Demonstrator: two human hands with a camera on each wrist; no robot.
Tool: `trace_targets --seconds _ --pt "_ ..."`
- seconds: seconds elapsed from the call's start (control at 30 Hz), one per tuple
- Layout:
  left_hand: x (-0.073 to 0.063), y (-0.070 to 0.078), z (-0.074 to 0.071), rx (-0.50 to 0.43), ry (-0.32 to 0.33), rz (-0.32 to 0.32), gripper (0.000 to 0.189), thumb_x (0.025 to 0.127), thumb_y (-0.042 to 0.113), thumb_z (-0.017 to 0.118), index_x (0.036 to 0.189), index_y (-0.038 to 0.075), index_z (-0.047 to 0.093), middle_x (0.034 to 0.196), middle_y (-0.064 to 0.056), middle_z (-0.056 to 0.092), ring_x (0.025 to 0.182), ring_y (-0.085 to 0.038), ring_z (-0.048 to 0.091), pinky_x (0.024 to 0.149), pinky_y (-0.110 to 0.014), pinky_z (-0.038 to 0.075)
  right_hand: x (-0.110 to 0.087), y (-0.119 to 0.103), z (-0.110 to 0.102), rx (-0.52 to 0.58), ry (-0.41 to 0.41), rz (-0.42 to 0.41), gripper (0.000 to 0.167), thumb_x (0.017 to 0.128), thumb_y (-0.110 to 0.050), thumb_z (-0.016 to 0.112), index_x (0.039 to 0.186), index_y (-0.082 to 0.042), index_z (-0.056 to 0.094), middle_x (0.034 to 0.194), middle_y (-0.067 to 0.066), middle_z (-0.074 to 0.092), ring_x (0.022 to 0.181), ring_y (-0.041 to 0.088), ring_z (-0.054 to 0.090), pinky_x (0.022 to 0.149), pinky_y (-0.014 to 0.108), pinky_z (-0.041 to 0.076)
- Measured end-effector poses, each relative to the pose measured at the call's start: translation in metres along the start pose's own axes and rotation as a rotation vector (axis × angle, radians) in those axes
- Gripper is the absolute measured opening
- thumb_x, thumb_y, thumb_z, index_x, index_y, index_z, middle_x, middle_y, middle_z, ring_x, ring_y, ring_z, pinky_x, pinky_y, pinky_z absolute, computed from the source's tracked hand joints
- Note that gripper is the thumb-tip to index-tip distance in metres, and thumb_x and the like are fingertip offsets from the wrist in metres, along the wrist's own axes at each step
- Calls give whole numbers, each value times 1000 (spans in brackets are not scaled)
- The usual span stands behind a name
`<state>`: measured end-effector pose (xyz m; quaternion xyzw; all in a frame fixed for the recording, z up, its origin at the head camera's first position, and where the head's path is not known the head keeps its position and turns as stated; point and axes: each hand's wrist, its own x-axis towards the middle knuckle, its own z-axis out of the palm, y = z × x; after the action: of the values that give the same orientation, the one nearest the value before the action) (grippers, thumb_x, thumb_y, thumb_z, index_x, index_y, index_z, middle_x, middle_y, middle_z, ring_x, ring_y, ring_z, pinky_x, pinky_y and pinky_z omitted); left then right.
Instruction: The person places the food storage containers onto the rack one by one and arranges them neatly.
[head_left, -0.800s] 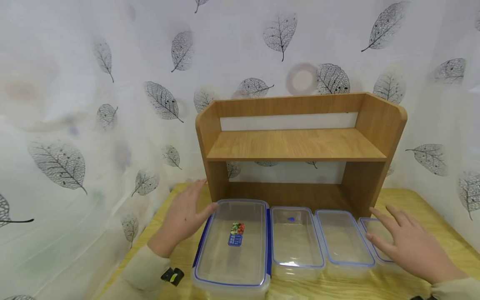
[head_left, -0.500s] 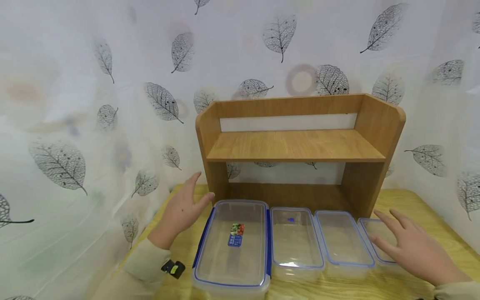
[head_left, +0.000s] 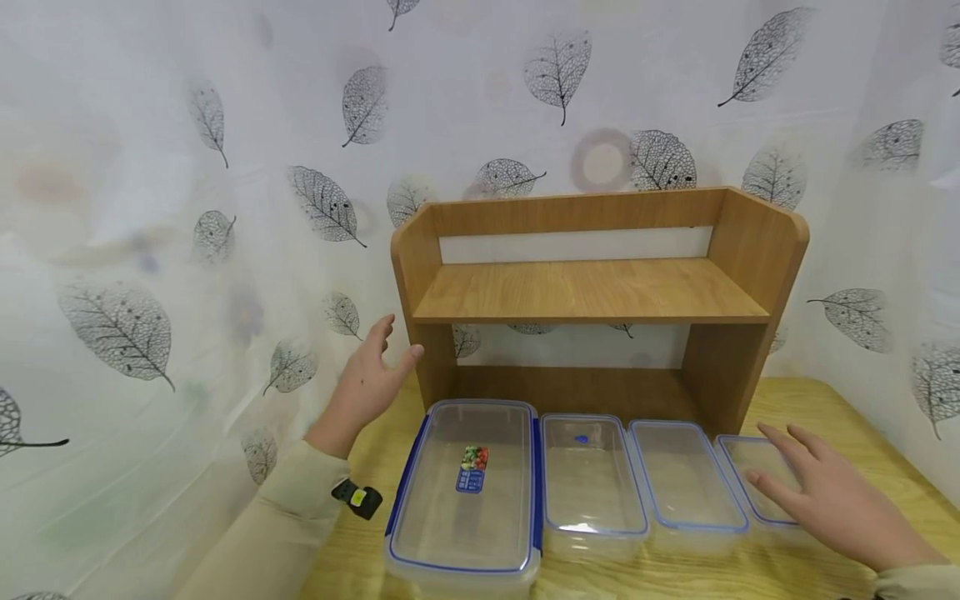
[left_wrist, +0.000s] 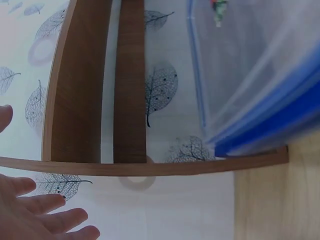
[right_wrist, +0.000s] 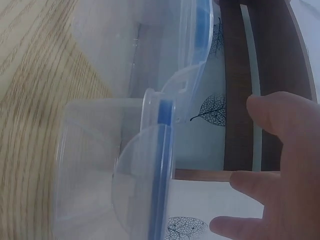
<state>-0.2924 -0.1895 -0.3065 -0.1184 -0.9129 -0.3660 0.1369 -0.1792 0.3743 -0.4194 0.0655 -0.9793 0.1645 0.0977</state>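
Note:
In the head view my left hand (head_left: 367, 383) hovers left of the large clear food container (head_left: 462, 525), its fingers spread and nothing held. That container has blue side clips and a small vegetable label (head_left: 472, 470) on its lid. The left wrist view shows the same hand (left_wrist: 35, 215) beside the shelf's side panel, apart from it. Over the smallest container (head_left: 765, 479) at the right end, my right hand (head_left: 836, 496) is held with fingers extended and holds nothing. Between them stand two mid-sized clear containers, one (head_left: 595, 483) with a blue tab and one (head_left: 688, 475) plain.
A two-tier wooden shelf (head_left: 592, 287) stands behind the row of containers on the wooden table (head_left: 802, 396). A pale curtain (head_left: 495, 100) printed with leaves hangs behind and at both sides.
My left hand has risen and moved slightly away from the large container, toward the shelf's left side. My right hand has shifted a little to the right. The containers stay in place.

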Motion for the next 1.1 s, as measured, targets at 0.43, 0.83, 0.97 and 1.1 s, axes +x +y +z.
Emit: trace_targets --seconds 0.43,0.83,0.97,1.1 --pt "31 6 8 -177 21 -98 81 101 55 52 163 18 15 164 -13 26 145 -40 34 111 -61 36 -1 13 1 58 -41 39 83 103 -48 54 155 8 23 140 46 31 122 67 32 85 80 33" --pt "54 7 11 -257 67 -156 79 102 52 52 163 16 17 163 -14 29 144 -38 37 112 -57 36 0 23 1 138 -65 74 85 104 -46 53 154 14 17 141 48 31 122 68 34 86 77 36" --pt "60 9 12 -274 75 -163 75 103 48 51 162 16 18 163 -13 30 144 -37 36 111 -56 38 2 29 2 164 -115 105 87 105 -46 50 151 19 15 139 52 29 112 67 47 80 71 46" --pt "65 11 13 -250 85 -153 72 104 44 50 162 14 20 162 -14 32 143 -38 37 110 -55 40 3 35 3 207 -165 141 87 107 -46 46 150 21 11 136 56 27 107 64 54 75 63 53"
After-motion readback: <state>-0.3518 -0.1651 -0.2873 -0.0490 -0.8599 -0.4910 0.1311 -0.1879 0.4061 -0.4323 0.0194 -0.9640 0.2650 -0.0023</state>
